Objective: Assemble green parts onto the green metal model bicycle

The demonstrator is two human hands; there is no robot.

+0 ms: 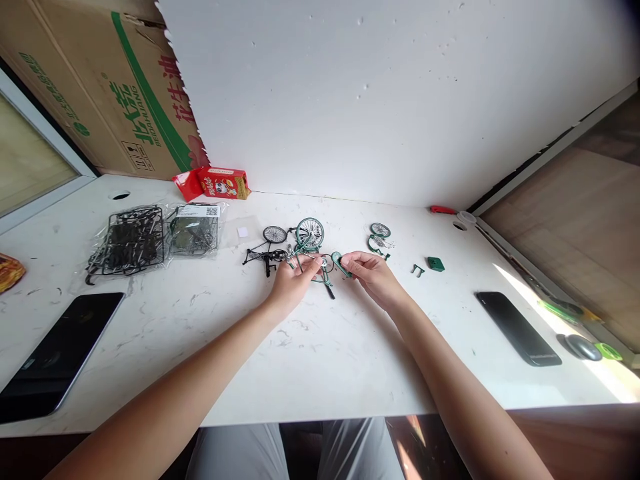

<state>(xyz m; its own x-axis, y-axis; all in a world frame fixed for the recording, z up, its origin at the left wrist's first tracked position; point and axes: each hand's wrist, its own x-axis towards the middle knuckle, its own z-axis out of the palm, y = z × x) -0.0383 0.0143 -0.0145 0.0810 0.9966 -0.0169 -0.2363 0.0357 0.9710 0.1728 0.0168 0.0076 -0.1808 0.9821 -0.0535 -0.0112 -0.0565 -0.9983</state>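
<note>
A small green model bicycle frame (321, 279) with a spoked wheel (310, 235) is pinched in my left hand (295, 283), near the middle of the table. Just to its right, my right hand (371, 273) holds a small green elongated part (338, 262) between thumb and fingers, close beside the frame. Whether the part touches the frame cannot be made out. Left of the frame lies a black model bicycle (265, 255) with a spoked wheel (275, 234). Beyond my right hand lie another wheel (380, 230) and green pieces (376, 244).
Bagged black parts (133, 240) and a second bag (195, 230) lie left, near a red box (225, 183). Phones lie at the left (63, 353) and right (517, 328). A green block (435, 264) and small bracket (418, 270) sit right of my hands. A white panel (350, 100) stands behind.
</note>
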